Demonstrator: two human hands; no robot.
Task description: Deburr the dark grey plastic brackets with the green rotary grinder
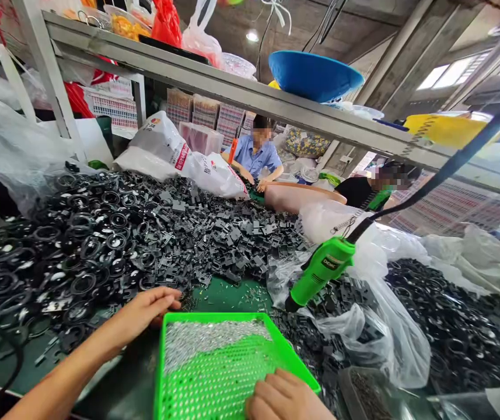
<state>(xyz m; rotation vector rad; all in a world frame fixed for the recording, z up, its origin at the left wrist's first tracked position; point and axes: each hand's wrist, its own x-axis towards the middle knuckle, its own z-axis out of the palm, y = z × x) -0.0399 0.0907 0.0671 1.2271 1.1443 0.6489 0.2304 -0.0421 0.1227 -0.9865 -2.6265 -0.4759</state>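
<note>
A green perforated tray point(210, 388) lies in front of me, with a layer of small silvery metal pieces point(206, 340) across its far part. My right hand point(282, 398) is closed in a fist over the tray's near right part; whatever its fingers hold is hidden. Just beyond the tray's far left corner is my left hand point(156, 306), fingers curled together beside a few tiny dark pieces point(189, 300). I cannot make out what is in it. A green electric screwdriver point(323, 269) hangs tilted on its cable, right of the tray.
Black ring-shaped parts point(83, 251) and flat black clips point(232, 236) are heaped behind the tray. Clear plastic bags point(376, 326) and more black parts point(460, 326) lie to the right. A shelf beam point(232, 81) crosses overhead. Two people sit opposite, one in a blue shirt point(252, 154).
</note>
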